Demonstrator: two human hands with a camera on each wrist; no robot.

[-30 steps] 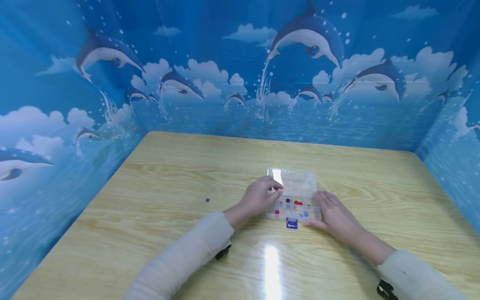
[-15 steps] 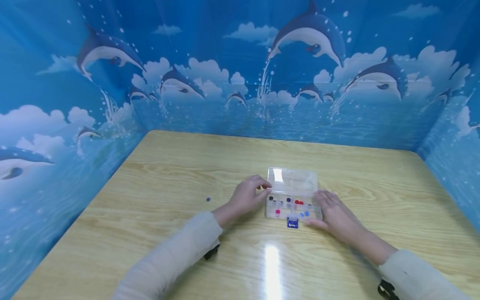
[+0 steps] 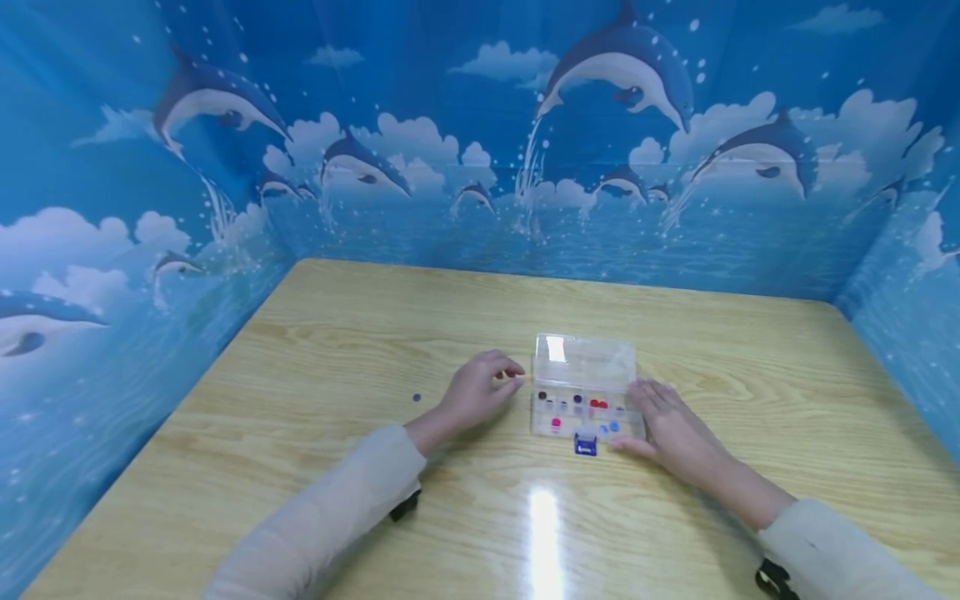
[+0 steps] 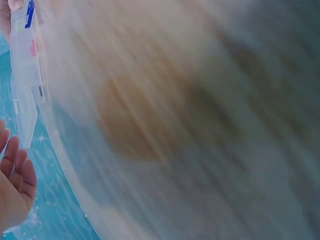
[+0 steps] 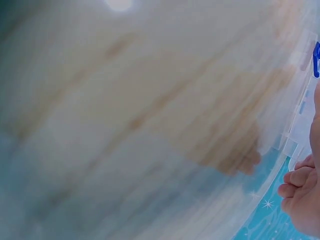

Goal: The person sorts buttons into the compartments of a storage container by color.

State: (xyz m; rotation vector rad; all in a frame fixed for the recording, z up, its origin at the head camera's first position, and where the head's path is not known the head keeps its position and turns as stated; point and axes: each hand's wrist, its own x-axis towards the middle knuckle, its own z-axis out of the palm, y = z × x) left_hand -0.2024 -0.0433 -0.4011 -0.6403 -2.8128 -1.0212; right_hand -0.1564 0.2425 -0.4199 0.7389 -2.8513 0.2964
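A clear plastic compartment box (image 3: pixel 567 435) lies with its transparent lid (image 3: pixel 592 360) raised at the back and a blue latch (image 3: pixel 586 445) at the front. In its compartments are small pieces: dark round ones (image 3: pixel 542 396), red ones (image 3: pixel 598 404), a pink one (image 3: pixel 556 422) and blue ones (image 3: pixel 614 427). My left hand (image 3: pixel 477 390) is just left of the box, apart from it, fingers loosely bent, nothing seen between fingertips and thumb. My right hand (image 3: pixel 672 429) rests against the box's right side, fingers extended along it and thumb near the front edge.
On the wood-grain table (image 3: pixel 360 333), a small dark round piece (image 3: pixel 417 397) lies left of my left hand. A blue curtain (image 3: pixel 420 200) printed with dolphins encloses the table's back and sides. Glare (image 3: pixel 544 542) shines on the tabletop in front of the box.
My left hand has moved left, away from above the box, uncovering a dark round piece in the left back compartment. The right hand has stayed against the box.
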